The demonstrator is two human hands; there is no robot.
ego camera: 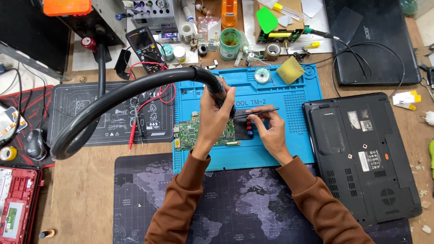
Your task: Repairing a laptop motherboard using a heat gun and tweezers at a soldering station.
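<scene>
hot-air nozzle + tweezers over the board

left hand (216, 118) is wrapped round the black nozzle handle (221, 92) at the end of the thick grey hose (113, 101), which arcs from mid frame out to the left edge. fingers closed tight on it, tip aimed down at the green circuit board (190, 131). the board lies on the blue repair mat (280, 97), centre of frame, partly hidden under that hand.

right hand (271, 129) pinches thin tweezers (260, 111) btwn thumb and forefinger, tips pointing left toward the nozzle end, just beside the board's right edge. other fingers curl down near small red and blue caps (249, 128) by the black patch.

to do this well, imo: keep nozzle upright over the one spot, not tilted. rest right wrist on the mat so the tweezers don't shake. light grip only, no prying. hose is heavy, so let it carry its own weight rather than drag the left hand.

black laptop base (361, 158) sits right of the mat, multimeter (145, 47) upper left on the worktop (86, 180).
</scene>
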